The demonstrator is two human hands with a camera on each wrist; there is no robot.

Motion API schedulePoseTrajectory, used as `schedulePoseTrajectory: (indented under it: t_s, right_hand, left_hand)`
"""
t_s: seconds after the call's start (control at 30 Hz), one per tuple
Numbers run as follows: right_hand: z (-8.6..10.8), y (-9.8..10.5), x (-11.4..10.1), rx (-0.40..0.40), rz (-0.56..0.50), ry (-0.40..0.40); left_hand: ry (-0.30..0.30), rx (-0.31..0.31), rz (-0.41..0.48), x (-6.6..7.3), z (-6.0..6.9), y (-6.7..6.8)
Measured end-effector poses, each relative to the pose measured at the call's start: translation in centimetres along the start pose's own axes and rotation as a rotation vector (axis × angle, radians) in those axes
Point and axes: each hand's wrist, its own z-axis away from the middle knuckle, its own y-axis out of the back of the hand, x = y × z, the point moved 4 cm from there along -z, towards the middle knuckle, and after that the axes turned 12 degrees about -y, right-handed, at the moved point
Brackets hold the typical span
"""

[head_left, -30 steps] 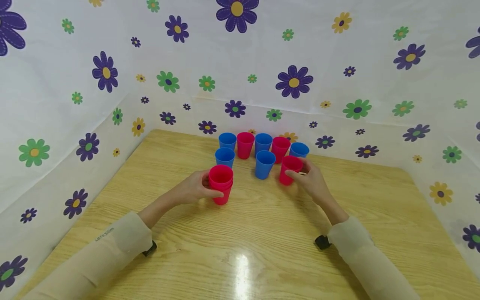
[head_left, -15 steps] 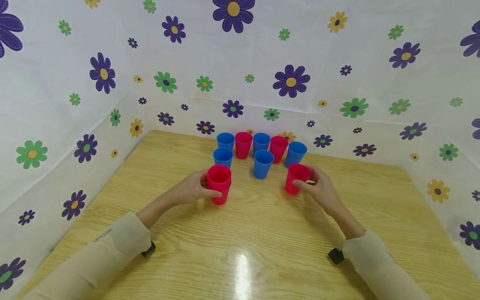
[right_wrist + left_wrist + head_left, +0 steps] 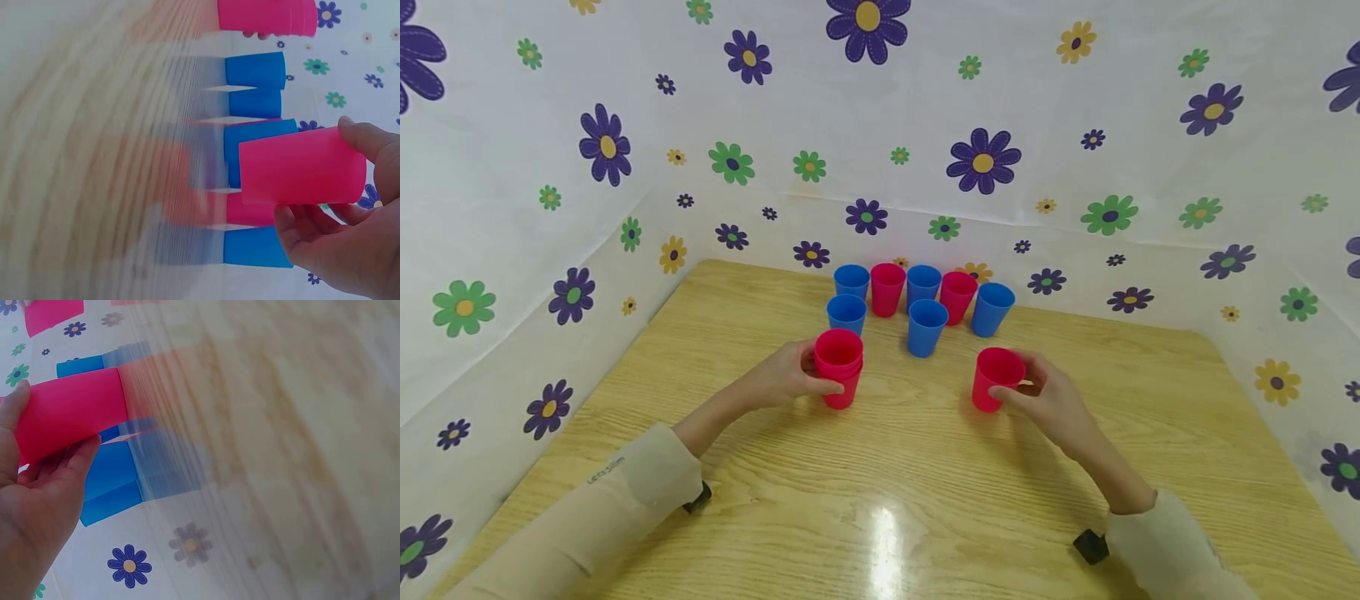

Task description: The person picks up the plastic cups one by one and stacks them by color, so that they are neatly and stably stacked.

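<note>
My left hand (image 3: 786,375) grips a small stack of nested red cups (image 3: 838,367), upright at the middle of the table; two rims show. The left wrist view has the thumb and fingers wrapped around its pink-red wall (image 3: 75,409). To the right, my right hand (image 3: 1056,400) holds a single red cup (image 3: 997,381) upright between thumb and fingers. In the right wrist view this held cup (image 3: 303,167) has its base near the tabletop; whether it touches is hard to tell. Behind the hands stand blue cups, the nearest being one blue cup (image 3: 926,329) between the two hands.
A back row holds a blue cup (image 3: 852,281), a red cup (image 3: 887,292), another blue cup (image 3: 922,283), a red cup (image 3: 958,293) and a blue cup (image 3: 992,310). One more blue cup (image 3: 846,312) stands behind the left stack. Flowered cloth (image 3: 745,200) borders the wooden table (image 3: 820,492).
My right hand has drawn its red cup toward me and slightly right, away from the blue cup at the row's right end. My left hand and its stack have stayed in place.
</note>
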Motion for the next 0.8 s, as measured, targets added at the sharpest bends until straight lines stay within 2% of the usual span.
schedulePoseTrajectory:
  t_s: [0.33,0.57,0.8]
  right_hand:
    - [1.3,-1.5,-1.1,-0.068,-0.059,0.014]
    - [1.2,-2.5,-2.1,-0.097,-0.078,0.04]
    - [1.0,-3.5,-4.0,-0.112,-0.07,0.091]
  left_hand:
    - [0.006,-0.002,0.008,-0.3,0.1,0.0]
    - [0.008,-0.002,0.005,-0.4,0.0,0.0]
    - [0.006,-0.002,0.009,-0.1,-0.1,0.0]
